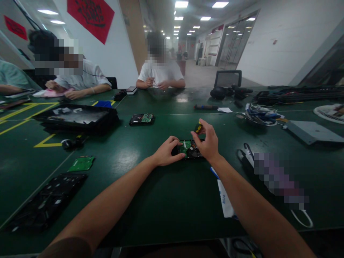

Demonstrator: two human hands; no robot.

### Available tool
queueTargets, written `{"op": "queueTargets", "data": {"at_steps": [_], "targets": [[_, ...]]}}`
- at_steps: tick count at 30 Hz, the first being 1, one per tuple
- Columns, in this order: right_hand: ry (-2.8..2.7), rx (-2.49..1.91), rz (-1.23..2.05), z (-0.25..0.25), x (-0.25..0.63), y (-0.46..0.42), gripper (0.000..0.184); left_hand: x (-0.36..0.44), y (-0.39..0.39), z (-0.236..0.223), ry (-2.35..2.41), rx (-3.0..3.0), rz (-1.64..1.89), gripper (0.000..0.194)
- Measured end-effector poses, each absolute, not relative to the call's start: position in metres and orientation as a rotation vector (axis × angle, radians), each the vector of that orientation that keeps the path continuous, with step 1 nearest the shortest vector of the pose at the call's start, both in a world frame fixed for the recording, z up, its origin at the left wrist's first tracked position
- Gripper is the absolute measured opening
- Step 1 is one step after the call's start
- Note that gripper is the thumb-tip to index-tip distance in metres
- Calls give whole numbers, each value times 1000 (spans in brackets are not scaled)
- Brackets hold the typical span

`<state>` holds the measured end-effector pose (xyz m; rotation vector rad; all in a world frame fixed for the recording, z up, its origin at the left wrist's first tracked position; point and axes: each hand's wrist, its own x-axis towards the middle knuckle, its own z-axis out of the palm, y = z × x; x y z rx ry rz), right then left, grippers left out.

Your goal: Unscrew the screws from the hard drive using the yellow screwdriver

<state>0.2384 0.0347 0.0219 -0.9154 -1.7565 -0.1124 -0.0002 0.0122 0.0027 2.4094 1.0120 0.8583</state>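
Observation:
A hard drive [191, 152] with a green circuit board lies on the green table in front of me. My left hand [168, 152] grips its left end, thumb along the near edge and fingers on the far side. Above the drive's right part, my right hand [208, 140] pinches a short black-and-yellow screwdriver handle [198, 127]. The tool's lower end is hidden by my fingers, so I cannot tell whether its tip touches a screw. A second hard drive [142, 119], board side up, sits farther back on the left.
To the left are a black tray [77, 116], a loose green circuit board [82, 163] and a black plastic frame [48, 200]. Bundled cables [262, 114], a silver box [314, 132] and a strap [248, 152] lie right. People sit across the table [129, 200].

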Motion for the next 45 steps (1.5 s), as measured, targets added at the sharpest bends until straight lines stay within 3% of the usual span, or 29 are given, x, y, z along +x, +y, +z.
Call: {"op": "queueTargets", "data": {"at_steps": [5, 16, 34, 41, 45], "targets": [[-1772, -914, -44, 23, 239, 34, 67, -3, 12, 7, 1004, 2422, 794, 68], [-1757, -917, -73, 27, 237, 33, 61, 2, 10, 7, 1079, 2500, 697, 78], [-1830, -887, -5, 43, 222, 28, 47, -2, -1, 8, 1251, 2601, 671, 69], [-1901, -854, 91, 54, 208, 47, 40, 10, -17, 5, 1678, 2553, 660, 60], [-1939, -825, 110, 61, 198, 58, 34, 30, -28, -3, 1875, 2450, 843, 68]]}}
